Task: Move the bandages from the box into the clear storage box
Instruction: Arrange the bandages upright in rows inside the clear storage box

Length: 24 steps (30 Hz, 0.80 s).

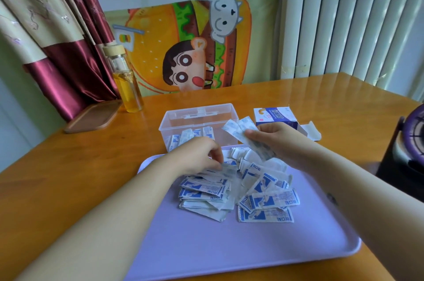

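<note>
Orange wooden bench (68,177) carries one lilac tray (229,246) heaped with dozens of bandages (266,202), one clear storage box (174,120) at its far edge holding several more, and one opened box (275,115) beside it, while the left hand (197,154) pinches one strip (226,167) on the heap and the right hand (275,140) grips two raised strips (238,129).
</note>
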### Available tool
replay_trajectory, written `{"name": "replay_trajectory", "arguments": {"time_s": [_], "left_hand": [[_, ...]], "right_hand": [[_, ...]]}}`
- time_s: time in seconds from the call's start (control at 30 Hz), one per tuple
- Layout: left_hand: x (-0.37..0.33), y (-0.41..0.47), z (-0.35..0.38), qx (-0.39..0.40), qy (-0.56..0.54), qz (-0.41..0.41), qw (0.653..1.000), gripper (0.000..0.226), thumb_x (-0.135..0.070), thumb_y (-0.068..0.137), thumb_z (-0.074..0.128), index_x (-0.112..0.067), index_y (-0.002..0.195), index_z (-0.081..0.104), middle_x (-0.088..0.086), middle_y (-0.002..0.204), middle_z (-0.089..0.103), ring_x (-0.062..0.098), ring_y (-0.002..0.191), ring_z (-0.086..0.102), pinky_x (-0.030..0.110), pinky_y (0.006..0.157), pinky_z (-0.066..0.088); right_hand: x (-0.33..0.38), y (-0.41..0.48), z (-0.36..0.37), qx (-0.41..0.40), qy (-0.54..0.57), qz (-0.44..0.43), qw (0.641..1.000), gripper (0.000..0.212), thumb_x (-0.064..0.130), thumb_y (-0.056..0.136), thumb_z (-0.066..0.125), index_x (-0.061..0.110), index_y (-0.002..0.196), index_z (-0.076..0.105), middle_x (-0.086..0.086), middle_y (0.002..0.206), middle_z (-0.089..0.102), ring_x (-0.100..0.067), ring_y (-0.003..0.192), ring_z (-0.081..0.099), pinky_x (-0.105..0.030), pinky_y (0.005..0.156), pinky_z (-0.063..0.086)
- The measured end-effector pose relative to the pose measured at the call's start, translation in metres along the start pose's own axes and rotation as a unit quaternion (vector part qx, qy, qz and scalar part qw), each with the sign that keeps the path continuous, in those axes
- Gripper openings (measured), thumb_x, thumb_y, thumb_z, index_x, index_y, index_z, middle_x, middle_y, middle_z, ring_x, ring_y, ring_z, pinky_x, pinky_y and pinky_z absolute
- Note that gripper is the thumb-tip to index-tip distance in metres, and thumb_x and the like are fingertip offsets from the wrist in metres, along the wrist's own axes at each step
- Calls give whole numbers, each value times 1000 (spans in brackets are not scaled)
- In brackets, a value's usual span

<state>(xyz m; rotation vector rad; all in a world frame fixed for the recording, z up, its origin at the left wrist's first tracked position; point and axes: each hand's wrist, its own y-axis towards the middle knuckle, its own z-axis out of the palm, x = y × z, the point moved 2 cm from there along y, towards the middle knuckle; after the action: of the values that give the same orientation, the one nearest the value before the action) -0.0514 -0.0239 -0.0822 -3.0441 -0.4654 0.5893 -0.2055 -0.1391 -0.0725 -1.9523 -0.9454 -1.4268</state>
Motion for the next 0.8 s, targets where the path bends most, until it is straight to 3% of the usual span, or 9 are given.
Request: {"name": "replay_trajectory", "arguments": {"time_s": [0.2, 0.33, 0.4, 0.47, 0.57, 0.7, 0.8], "left_hand": [[10, -6, -10, -13, -118, -31, 992, 12, -23, 84, 70, -29, 79, 60, -1, 88, 69, 15, 82, 63, 33, 78, 50], [12, -12, -16, -40, -168, -50, 984, 5, -28, 88, 65, -24, 85, 62, -7, 88, 66, 11, 84, 59, 24, 75, 44], [13, -15, -21, -103, -214, -69, 969, 10, -30, 90, 61, -21, 90, 63, -8, 90, 66, 10, 83, 60, 22, 71, 44], [13, -19, -21, -184, -374, -114, 902, 12, -22, 96, 52, -13, 97, 59, -1, 89, 70, 14, 77, 66, 27, 68, 48], [-4, -28, -7, -174, -623, -146, 748, 20, -12, 100, 38, -5, 106, 56, 8, 80, 71, 20, 71, 67, 35, 71, 51], [-30, -42, 21, -105, -755, -163, 626, 28, -17, 97, 34, -9, 102, 61, 8, 88, 66, 18, 79, 61, 32, 74, 47], [-39, -51, 30, -78, -819, -146, 549, 44, -36, 99, 32, -7, 115, 62, 14, 110, 68, 26, 98, 63, 36, 89, 46]], "right_hand": [[1, -1, 2, 8, 66, -6, 998, 26, 32, 90, 59, 7, 79, 61, 0, 63, 48, -7, 54, 43, -20, 55, 40], [4, -4, 6, 17, 84, -11, 996, 31, 33, 90, 59, 3, 93, 63, -4, 71, 50, -9, 59, 45, -22, 58, 41], [5, -5, 8, 10, 97, -11, 995, 36, 32, 90, 58, -2, 99, 64, -7, 77, 51, -10, 62, 45, -22, 59, 41], [8, -7, 12, 6, 117, -12, 993, 40, 31, 90, 58, -6, 103, 62, -10, 81, 53, -11, 64, 46, -23, 60, 42], [8, -10, 26, -4, 93, -21, 995, 30, 34, 90, 59, 5, 85, 63, -3, 68, 53, -9, 56, 47, -21, 57, 40], [1, -14, 51, -66, -66, -50, 994, 39, 39, 87, 60, 12, 62, 47, 3, 53, 36, -8, 45, 31, -18, 45, 26], [-3, -16, 59, -106, -129, -76, 983, 49, 39, 84, 62, 18, 53, 31, 5, 48, 26, -8, 42, 23, -20, 42, 21]]}}
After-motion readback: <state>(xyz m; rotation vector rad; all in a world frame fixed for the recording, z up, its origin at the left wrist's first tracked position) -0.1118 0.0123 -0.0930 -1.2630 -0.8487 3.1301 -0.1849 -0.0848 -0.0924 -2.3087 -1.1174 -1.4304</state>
